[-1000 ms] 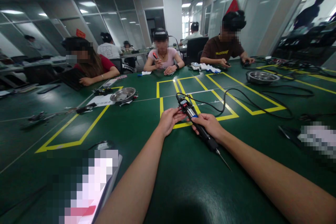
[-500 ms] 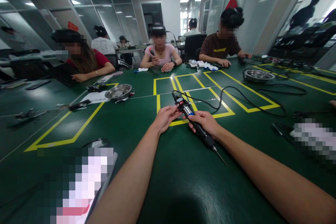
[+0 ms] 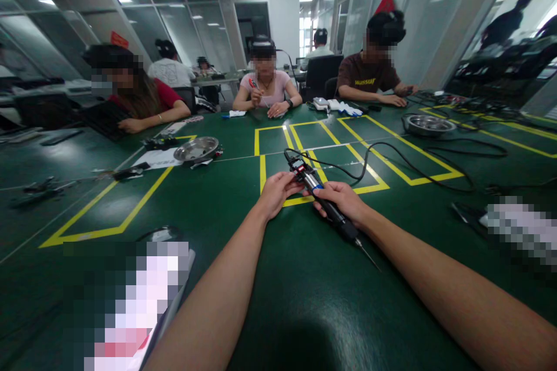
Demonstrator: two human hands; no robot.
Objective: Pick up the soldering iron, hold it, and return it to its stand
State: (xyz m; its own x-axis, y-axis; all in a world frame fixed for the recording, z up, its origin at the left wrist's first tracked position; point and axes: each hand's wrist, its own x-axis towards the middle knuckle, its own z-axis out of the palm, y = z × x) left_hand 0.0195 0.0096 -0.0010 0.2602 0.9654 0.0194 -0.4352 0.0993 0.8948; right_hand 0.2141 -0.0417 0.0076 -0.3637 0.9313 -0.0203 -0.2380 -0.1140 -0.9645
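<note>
An electric screwdriver [image 3: 333, 208] with a black grip, a silver and blue collar and a long thin bit lies slantwise in my hands over the green table. Its bit points down to the right, towards my side. My right hand [image 3: 343, 202] is closed around the middle of its body. At the far, corded end, the fingers of my left hand [image 3: 279, 190] are pressed together against the tool's cap, next to a small red part. Exactly what those fingertips touch is too small to make out. A black cord [image 3: 365, 165] runs from that end off to the right.
Yellow tape rectangles [image 3: 374, 188] mark the green table [image 3: 287, 278]. A metal dish [image 3: 196, 149] sits at left, another metal dish [image 3: 429, 124] at right. White gloves [image 3: 346, 108] lie near the co-workers seated opposite. Blurred-out objects flank my arms.
The screwdriver's bit has swung slightly up and to the right. My left fingers have moved slightly right along its corded end. The co-worker at far right has shifted a hand to the right.
</note>
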